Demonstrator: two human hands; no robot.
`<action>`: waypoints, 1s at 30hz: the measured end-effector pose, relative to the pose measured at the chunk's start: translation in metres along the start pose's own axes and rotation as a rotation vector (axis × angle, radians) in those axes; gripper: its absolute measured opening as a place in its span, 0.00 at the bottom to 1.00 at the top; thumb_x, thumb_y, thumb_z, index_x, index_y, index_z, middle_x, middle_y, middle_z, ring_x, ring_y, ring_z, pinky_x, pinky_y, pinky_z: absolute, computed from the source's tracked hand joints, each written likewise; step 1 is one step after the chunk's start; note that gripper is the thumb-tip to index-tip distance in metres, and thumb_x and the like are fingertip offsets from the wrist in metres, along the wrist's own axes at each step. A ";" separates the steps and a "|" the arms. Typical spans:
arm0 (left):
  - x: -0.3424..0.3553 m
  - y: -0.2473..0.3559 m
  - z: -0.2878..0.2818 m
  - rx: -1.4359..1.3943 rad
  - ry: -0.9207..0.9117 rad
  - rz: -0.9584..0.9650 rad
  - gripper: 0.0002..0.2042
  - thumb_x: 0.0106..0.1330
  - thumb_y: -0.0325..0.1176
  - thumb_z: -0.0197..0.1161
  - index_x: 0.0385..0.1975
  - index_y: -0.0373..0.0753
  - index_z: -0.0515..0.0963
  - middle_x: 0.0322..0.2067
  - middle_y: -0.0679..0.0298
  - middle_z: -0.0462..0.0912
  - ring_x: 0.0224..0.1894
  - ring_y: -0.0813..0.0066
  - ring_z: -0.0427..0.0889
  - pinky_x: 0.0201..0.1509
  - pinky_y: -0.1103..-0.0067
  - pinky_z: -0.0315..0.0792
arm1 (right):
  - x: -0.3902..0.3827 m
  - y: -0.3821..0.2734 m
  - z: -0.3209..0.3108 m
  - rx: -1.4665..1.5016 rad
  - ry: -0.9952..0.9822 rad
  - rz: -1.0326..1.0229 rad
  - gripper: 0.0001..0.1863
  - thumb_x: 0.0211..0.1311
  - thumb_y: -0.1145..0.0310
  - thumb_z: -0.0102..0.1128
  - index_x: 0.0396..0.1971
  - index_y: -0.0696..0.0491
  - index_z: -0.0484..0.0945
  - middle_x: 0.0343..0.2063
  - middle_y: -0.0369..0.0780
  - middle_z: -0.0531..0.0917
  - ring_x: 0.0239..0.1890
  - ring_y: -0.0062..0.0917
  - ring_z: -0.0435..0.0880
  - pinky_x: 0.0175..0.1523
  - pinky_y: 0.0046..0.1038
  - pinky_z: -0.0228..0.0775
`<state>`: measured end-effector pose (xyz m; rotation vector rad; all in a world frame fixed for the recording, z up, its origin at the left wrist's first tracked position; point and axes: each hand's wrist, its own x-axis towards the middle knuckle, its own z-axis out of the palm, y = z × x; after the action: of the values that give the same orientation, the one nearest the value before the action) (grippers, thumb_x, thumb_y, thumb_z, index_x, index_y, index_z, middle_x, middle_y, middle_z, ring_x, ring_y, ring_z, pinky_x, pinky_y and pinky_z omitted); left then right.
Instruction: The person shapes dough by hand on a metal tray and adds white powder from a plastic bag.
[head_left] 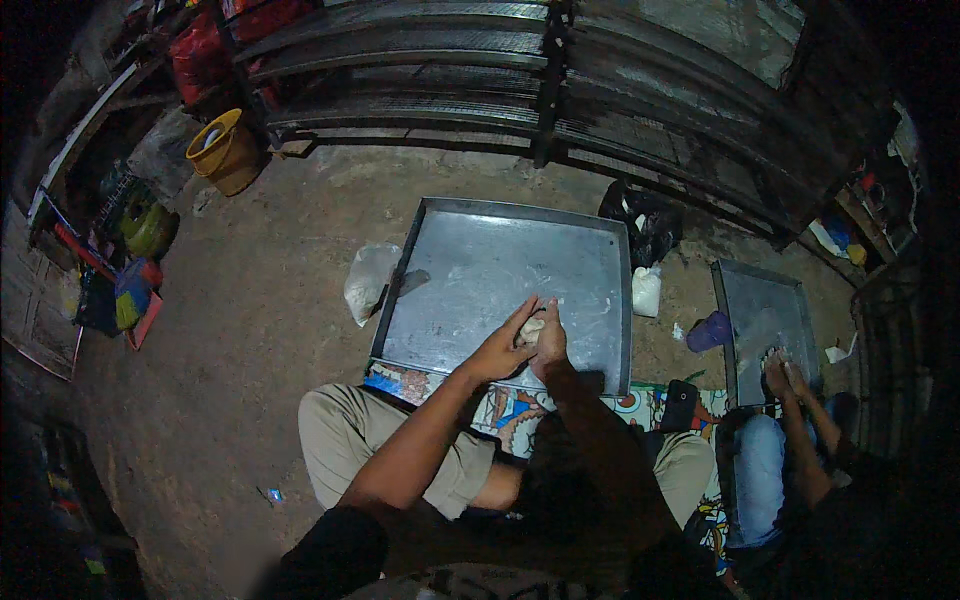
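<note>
A small pale lump of dough [531,331] sits between my two hands over the near part of a large metal tray [480,235]. My left hand [499,352] curves round its left side, and my right hand [550,346] closes on it from the right. Fingertips of both hands come close together at the far side of the lump. White smears like flour mark the tray's surface. Beside the tray's left edge stands a clear bag of white powder [369,283]. Whether the lump touches the tray is hidden by my hands.
At right, another person's hands [779,375] work over a smaller tray [765,290]. Near it lie a purple cup [709,332], a white bag [647,292], a black plastic bag [655,230] and a phone [680,406]. Metal racks [400,90] and a yellow bucket [227,155] stand farther back.
</note>
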<state>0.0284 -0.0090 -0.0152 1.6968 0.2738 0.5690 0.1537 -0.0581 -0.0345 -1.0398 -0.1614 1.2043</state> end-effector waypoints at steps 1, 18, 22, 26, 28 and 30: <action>0.003 0.012 -0.004 0.027 -0.013 -0.035 0.42 0.66 0.35 0.62 0.73 0.39 0.41 0.72 0.53 0.50 0.71 0.64 0.56 0.72 0.71 0.53 | 0.000 -0.006 -0.002 -0.037 0.005 -0.001 0.27 0.72 0.43 0.39 0.35 0.55 0.71 0.26 0.42 0.80 0.26 0.29 0.79 0.32 0.29 0.72; 0.001 0.031 -0.002 0.159 0.259 -0.025 0.26 0.75 0.41 0.47 0.67 0.34 0.56 0.58 0.45 0.71 0.61 0.57 0.72 0.64 0.70 0.63 | -0.001 -0.028 0.014 -0.740 -0.135 -0.325 0.33 0.73 0.40 0.27 0.62 0.50 0.66 0.48 0.46 0.78 0.49 0.35 0.78 0.54 0.32 0.69; 0.000 0.044 0.007 0.199 0.401 -0.072 0.19 0.75 0.41 0.47 0.57 0.34 0.66 0.43 0.51 0.81 0.46 0.60 0.81 0.50 0.71 0.72 | -0.019 -0.040 0.022 -0.958 -0.228 -0.333 0.33 0.75 0.45 0.28 0.71 0.49 0.51 0.62 0.48 0.68 0.62 0.40 0.70 0.66 0.32 0.59; 0.002 0.029 -0.003 0.182 0.519 -0.075 0.18 0.74 0.42 0.50 0.51 0.33 0.71 0.34 0.53 0.83 0.37 0.65 0.83 0.42 0.72 0.74 | -0.025 -0.046 0.027 -0.882 -0.497 -0.411 0.33 0.74 0.54 0.44 0.73 0.48 0.48 0.66 0.46 0.64 0.60 0.32 0.72 0.62 0.30 0.63; 0.001 0.023 -0.015 0.065 0.472 -0.167 0.18 0.75 0.42 0.50 0.50 0.33 0.73 0.36 0.56 0.83 0.38 0.68 0.83 0.42 0.74 0.75 | -0.032 -0.059 0.029 -0.912 -0.609 -0.475 0.34 0.67 0.64 0.58 0.70 0.50 0.56 0.63 0.44 0.70 0.53 0.26 0.76 0.56 0.28 0.68; 0.001 0.032 -0.019 -0.268 0.442 -0.259 0.17 0.76 0.42 0.48 0.49 0.34 0.74 0.38 0.61 0.83 0.39 0.74 0.81 0.46 0.77 0.74 | -0.037 -0.074 0.030 -0.920 -0.615 -0.355 0.32 0.64 0.65 0.62 0.67 0.54 0.63 0.62 0.44 0.71 0.51 0.25 0.77 0.56 0.26 0.68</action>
<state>0.0150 0.0010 0.0184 1.2412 0.6922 0.7466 0.1715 -0.0696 0.0509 -1.2945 -1.4237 1.0843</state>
